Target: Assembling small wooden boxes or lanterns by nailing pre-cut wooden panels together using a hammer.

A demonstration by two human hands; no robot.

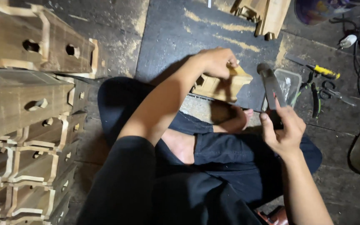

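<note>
While you sit cross-legged on the dark, sawdust-strewn floor [167, 33], a tall stack of pale square wooden boxes with round holes [21, 112] rises at your left, reaching from the top edge to the bottom of the view. Beyond your knees, near the top edge, lies another piece of pale wooden framework [267, 14]. Your left hand [217, 62] is closed over the top of a small pale wooden box piece with a notched end [221, 85], holding it just above your bare foot [234, 121]. Your right hand [284, 131] has its grip wrapped tight round the dark handle of a metal-headed hammer [269, 85], whose head stands raised just beside the box piece, apart from it. Behind the hammer a clear plastic tub [290, 83] sits on the floor; whatever is in it is too blurred to tell. Further right lie a yellow-handled knife [317, 68], dark pliers [315, 98] and a tangle of black cable with a white plug [348, 41]
</note>
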